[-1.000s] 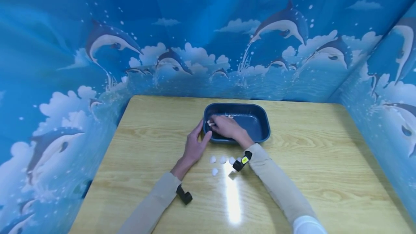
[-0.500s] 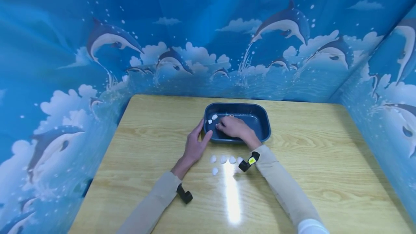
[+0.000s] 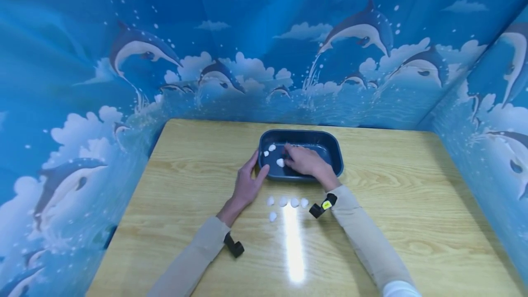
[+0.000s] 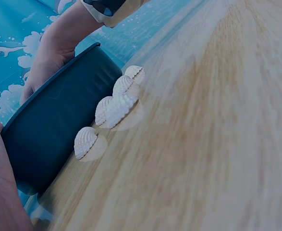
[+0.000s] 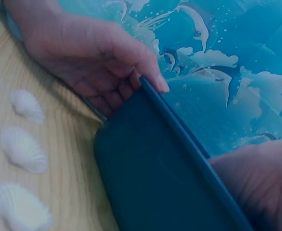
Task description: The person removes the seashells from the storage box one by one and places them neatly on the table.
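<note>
Small, chalky white shells (image 4: 121, 109), fan-shaped, ribbed across the back, with a scalloped edge plain in the left wrist view. Three visible inside a dark blue tub (image 3: 288, 179): two smaller shells (image 3: 266, 153) close together near the left end, and a larger shell (image 3: 280, 162) further forward, just beside the fingertips of the right hand (image 3: 306, 161). Five more on the bench (image 3: 198, 164), in front of the tub: four in a short row along its near side, plus one just in front of the row's leftmost. Upright, that tub, rectangular with rounded corners and a glossy inside. Clamped at its near left corner by the left hand (image 3: 246, 186), thumb at the rim, fingers along the outer wall. Down inside the tub with the right hand, fingertips partly hidden; cannot tell whether apart or pinched together. Behind the bench, a blue curtain (image 3: 247, 17) printed with dolphins and clouds.
</note>
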Demonstrator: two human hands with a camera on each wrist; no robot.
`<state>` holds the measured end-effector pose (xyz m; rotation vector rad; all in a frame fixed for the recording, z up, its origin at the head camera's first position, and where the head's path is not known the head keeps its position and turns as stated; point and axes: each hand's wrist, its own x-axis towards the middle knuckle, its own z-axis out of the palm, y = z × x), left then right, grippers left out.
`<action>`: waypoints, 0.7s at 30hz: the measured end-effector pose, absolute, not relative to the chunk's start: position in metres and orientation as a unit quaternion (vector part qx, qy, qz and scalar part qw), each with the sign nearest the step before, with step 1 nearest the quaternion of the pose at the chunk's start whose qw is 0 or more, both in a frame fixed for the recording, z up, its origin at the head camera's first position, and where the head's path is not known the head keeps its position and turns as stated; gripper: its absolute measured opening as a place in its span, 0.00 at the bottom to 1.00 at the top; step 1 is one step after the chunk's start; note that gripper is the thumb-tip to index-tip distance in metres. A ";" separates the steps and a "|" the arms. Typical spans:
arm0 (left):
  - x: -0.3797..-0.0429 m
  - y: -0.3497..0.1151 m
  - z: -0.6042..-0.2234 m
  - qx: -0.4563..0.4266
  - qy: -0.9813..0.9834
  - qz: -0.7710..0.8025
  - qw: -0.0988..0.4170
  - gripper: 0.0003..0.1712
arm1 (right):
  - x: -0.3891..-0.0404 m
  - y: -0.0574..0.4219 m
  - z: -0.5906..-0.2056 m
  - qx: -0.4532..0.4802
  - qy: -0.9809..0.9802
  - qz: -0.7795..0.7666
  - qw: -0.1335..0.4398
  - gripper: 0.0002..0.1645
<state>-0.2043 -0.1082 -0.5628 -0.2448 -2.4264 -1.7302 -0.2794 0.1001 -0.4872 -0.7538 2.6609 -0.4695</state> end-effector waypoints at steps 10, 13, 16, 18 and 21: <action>-0.205 -0.108 -0.564 -0.091 -0.808 -0.576 0.085 0.37 | -0.281 0.102 -0.496 -0.318 0.912 -0.203 0.160 0.16; -0.206 -0.108 -0.564 -0.090 -0.807 -0.577 0.084 0.37 | -0.281 0.102 -0.497 -0.309 0.919 -0.191 0.150 0.15; -0.206 -0.108 -0.564 -0.090 -0.807 -0.578 0.086 0.37 | -0.281 0.103 -0.496 -0.301 0.925 -0.183 0.142 0.14; -0.206 -0.108 -0.564 -0.090 -0.806 -0.578 0.087 0.37 | -0.280 0.103 -0.496 -0.299 0.925 -0.185 0.143 0.13; -0.205 -0.108 -0.563 -0.089 -0.808 -0.577 0.085 0.37 | -0.280 0.104 -0.495 -0.302 0.923 -0.189 0.144 0.14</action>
